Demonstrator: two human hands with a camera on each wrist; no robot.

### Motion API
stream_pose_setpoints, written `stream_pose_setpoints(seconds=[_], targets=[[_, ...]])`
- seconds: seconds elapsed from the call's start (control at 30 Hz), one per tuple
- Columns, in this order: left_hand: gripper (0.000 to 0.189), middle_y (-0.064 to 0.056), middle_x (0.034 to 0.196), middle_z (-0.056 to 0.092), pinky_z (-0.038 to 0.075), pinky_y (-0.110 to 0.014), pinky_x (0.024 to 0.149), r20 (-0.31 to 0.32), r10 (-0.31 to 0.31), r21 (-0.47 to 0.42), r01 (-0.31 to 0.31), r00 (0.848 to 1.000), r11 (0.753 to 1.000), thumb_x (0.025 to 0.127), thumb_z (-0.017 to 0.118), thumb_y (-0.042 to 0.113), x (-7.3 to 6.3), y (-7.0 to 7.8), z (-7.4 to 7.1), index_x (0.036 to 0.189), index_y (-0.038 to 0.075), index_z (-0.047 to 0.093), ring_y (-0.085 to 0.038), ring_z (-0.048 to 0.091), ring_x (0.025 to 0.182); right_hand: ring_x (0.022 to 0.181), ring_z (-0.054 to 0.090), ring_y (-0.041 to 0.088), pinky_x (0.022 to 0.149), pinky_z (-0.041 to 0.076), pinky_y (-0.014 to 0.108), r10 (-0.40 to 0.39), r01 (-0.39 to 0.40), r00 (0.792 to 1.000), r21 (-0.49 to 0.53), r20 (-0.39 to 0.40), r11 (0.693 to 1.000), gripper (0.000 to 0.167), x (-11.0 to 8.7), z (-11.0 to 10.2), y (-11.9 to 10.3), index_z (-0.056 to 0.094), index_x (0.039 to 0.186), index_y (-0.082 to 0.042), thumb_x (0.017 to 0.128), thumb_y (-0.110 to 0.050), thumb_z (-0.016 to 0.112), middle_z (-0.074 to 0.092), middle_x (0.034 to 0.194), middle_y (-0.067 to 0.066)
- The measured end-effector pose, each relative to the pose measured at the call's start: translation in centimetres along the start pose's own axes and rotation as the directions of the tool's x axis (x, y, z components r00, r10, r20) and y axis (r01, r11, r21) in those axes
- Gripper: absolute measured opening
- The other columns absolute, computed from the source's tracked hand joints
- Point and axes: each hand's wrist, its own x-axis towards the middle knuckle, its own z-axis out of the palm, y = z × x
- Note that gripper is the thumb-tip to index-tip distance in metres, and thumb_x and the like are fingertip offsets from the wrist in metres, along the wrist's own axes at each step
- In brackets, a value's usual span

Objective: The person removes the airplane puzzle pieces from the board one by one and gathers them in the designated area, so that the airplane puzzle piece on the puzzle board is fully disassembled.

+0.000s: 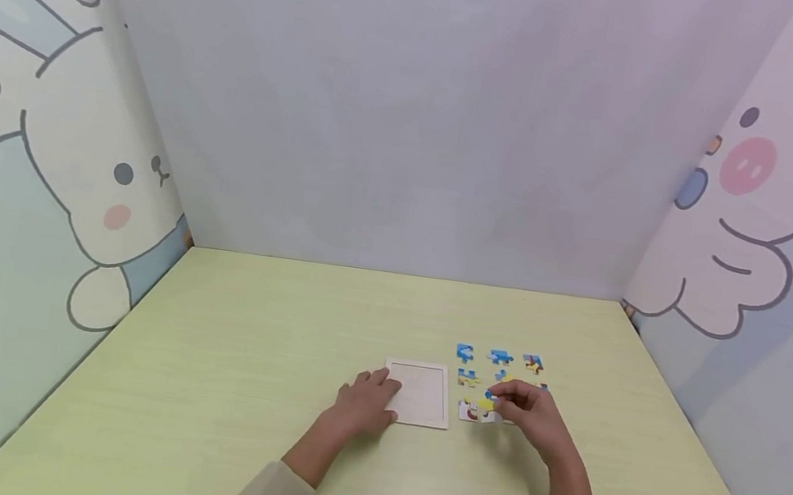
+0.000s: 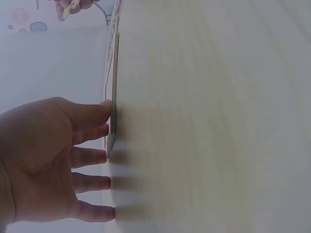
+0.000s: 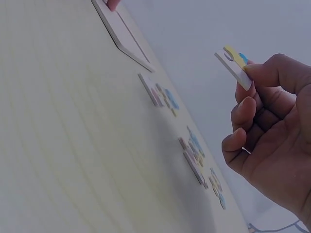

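Observation:
A white square puzzle frame (image 1: 424,399) lies flat on the table with a bare inner area. My left hand (image 1: 364,403) rests at its left side, fingers spread and fairly straight; in the left wrist view the thumb (image 2: 95,116) touches the frame's edge. Pinched between the thumb and fingers of my right hand (image 1: 535,420) is a puzzle piece (image 3: 235,67), white and yellow with a bit of blue. That hand holds it raised above the table, over other loose pieces, partly hiding them in the head view.
Several loose puzzle pieces lie right of the frame, among them a blue one (image 1: 464,353), another blue one (image 1: 500,357) and a blue, red and yellow one (image 1: 533,363). A grey wall (image 1: 407,158) closes the table's back; cartoon-printed walls flank it.

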Motion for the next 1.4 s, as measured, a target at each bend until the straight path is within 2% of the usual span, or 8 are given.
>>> stream_pose_setpoints(seconds=[0.23, 0.47, 0.87, 1.23, 1.4], targets=[[0.045, -0.011, 0.141, 0.039, 0.034, -0.06, 0.091, 0.006, -0.003, 0.0, 0.003, 1.0, 1.0, 0.089, 0.062, 0.027, -0.1, 0.1, -0.2, 0.13, 0.012, 0.052, -0.035, 0.035, 0.126, 0.078, 0.053, 0.017, 0.069, 0.049, 0.027, 0.033, -0.034, 0.999, -0.015, -0.042, 0.999, 0.018, -0.5, -1.4, 0.7, 0.063, 0.102, 0.007, 0.087, -0.002, 0.062, 0.059, 0.097, 0.015], [0.045, -0.011, 0.14, 0.039, 0.033, -0.059, 0.092, 0.009, -0.004, -0.001, 0.004, 1.0, 1.0, 0.09, 0.061, 0.026, -0.1, 0.1, -0.4, 0.13, 0.011, 0.052, -0.034, 0.034, 0.126, 0.076, 0.053, 0.016, 0.068, 0.049, 0.031, 0.048, -0.048, 0.996, 0.008, -0.081, 0.999, 0.018, -1.1, -2.6, 1.0, 0.061, 0.103, 0.009, 0.088, -0.001, 0.06, 0.058, 0.094, 0.013], [0.044, -0.012, 0.14, 0.04, 0.034, -0.059, 0.091, 0.008, -0.001, -0.001, 0.001, 1.0, 1.0, 0.089, 0.062, 0.026, -0.2, 0.2, -0.5, 0.129, 0.01, 0.053, -0.035, 0.035, 0.125, 0.079, 0.054, 0.017, 0.071, 0.049, 0.032, 0.101, -0.106, 0.989, -0.042, -0.11, 0.993, 0.019, -1.5, -4.4, 1.7, 0.063, 0.103, 0.007, 0.089, -0.006, 0.061, 0.062, 0.1, 0.013], [0.045, -0.012, 0.14, 0.04, 0.035, -0.059, 0.09, 0.01, 0.0, 0.002, 0.0, 1.0, 1.0, 0.088, 0.063, 0.027, -0.2, 0.2, -0.4, 0.129, 0.011, 0.053, -0.035, 0.035, 0.125, 0.073, 0.049, 0.02, 0.06, 0.041, 0.031, 0.211, -0.231, 0.967, -0.148, -0.143, 0.962, 0.024, -1.7, -6.7, 2.7, 0.064, 0.106, 0.004, 0.088, -0.011, 0.062, 0.061, 0.085, 0.005], [0.044, -0.012, 0.14, 0.039, 0.034, -0.059, 0.091, 0.013, 0.003, -0.006, -0.003, 1.0, 1.0, 0.089, 0.062, 0.026, -0.3, 0.2, -0.5, 0.129, 0.011, 0.052, -0.035, 0.034, 0.126, 0.071, 0.049, 0.02, 0.06, 0.04, 0.03, 0.222, -0.241, 0.967, -0.174, -0.126, 0.955, 0.025, -1.5, -7.3, 3.2, 0.063, 0.107, 0.005, 0.088, -0.012, 0.062, 0.059, 0.08, 0.004]])
